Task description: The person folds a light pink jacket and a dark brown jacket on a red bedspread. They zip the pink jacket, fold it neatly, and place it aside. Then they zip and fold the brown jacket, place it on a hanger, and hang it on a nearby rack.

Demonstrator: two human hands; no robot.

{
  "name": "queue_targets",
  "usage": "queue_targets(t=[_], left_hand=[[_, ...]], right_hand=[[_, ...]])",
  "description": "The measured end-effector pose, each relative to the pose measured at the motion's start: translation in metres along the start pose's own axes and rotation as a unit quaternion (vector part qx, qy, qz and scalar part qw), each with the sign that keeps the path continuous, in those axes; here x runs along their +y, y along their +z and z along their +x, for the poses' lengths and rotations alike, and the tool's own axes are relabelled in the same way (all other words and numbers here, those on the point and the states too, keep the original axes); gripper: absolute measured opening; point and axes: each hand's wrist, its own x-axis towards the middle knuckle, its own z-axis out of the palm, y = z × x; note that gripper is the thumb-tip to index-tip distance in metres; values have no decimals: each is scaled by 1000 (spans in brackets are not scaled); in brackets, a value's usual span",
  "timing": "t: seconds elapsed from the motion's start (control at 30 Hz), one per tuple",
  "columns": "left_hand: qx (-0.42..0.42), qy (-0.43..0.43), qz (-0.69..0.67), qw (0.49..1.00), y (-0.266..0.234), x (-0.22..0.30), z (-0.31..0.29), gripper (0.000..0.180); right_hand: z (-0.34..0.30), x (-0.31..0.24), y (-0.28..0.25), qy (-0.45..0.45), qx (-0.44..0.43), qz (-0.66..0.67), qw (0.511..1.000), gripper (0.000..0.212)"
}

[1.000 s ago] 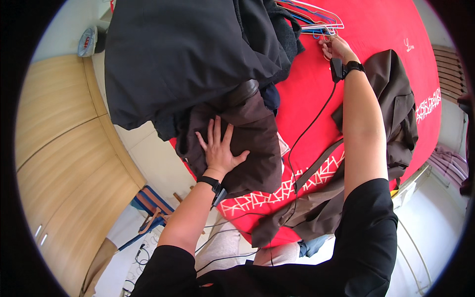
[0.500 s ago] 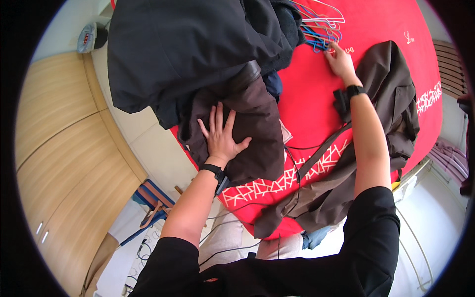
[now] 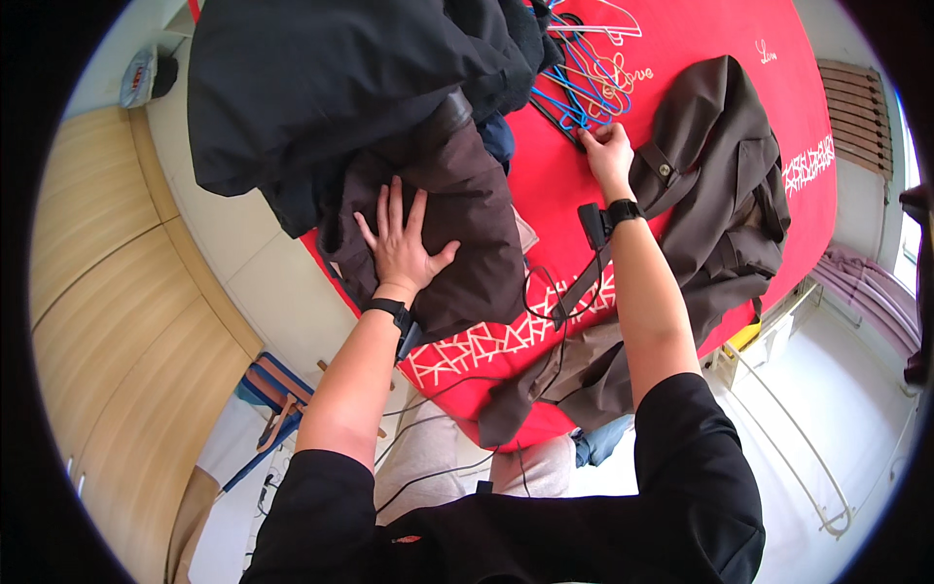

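Note:
My left hand (image 3: 399, 248) lies flat with its fingers spread on a folded dark brown garment (image 3: 477, 263) near the bed's left edge. A strap with a small dark device is round each wrist. Farther off and to the right, my right hand (image 3: 609, 161) has its fingers closed at the near end of a black clothes hanger (image 3: 552, 119). This hanger lies tangled with several blue, white and tan wire hangers (image 3: 593, 83). Just what the fingertips grip is partly hidden. A dark brown coat (image 3: 725, 161) with a belt is spread out to the right of my right forearm.
Big black garments (image 3: 331, 88) are heaped beyond my left hand. Everything lies on a red bedspread (image 3: 574, 214) with white patterning. Thin black cables (image 3: 428, 474) run across my lap. A folding chair (image 3: 277, 394) and wooden cabinets (image 3: 126, 321) stand left; a metal rack (image 3: 798, 438) stands right.
My right hand has come nearer, drawing a black hanger out with the tangled hangers. My left hand keeps resting on the folded garment. The whole view has shifted slightly.

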Motion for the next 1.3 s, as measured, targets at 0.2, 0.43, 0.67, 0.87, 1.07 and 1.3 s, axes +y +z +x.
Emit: queue_targets(t=[0.2,0.43,0.67,0.87,1.07,1.3], left_hand=[[14,7,1,1000,1,1,1,105],[25,16,35,999,-2,3,1,104],[-115,-73,122,983,-57,62,13,98],[-126,126,-110,978,-86,222,-5,80],[-319,104,-187,923,64,389,-69,96],[-427,-6,-292,856,43,329,-176,42]], right_hand=[[-77,22,-32,-26,-150,-128,980,29],[-262,46,-180,291,-336,254,859,10],[-384,91,-363,296,-342,337,826,7],[-475,154,-463,315,-175,479,801,14],[-524,216,-497,279,-17,514,811,26],[-538,286,-531,214,18,556,803,24]])
